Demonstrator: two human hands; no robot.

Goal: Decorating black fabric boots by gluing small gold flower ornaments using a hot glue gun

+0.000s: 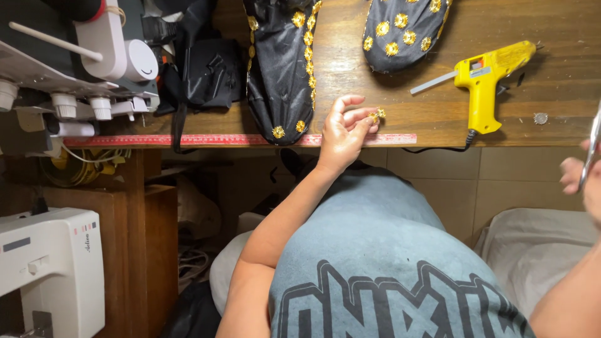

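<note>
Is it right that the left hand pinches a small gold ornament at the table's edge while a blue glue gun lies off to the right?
Not quite: the glue gun is yellow, not blue, as the head view shows. The left hand does pinch a small gold ornament at the table edge.

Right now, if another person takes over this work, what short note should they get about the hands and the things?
Left hand: pinches a small gold ornament at the table edge.
Right hand: off to the side, holding a metal tool, probably scissors; blurred.
Things: two black fabric pieces, yellow glue gun lying on the table.
Done: gold ornaments already sit on both pieces.
Left: the pinched ornament is not yet on any fabric.
</note>
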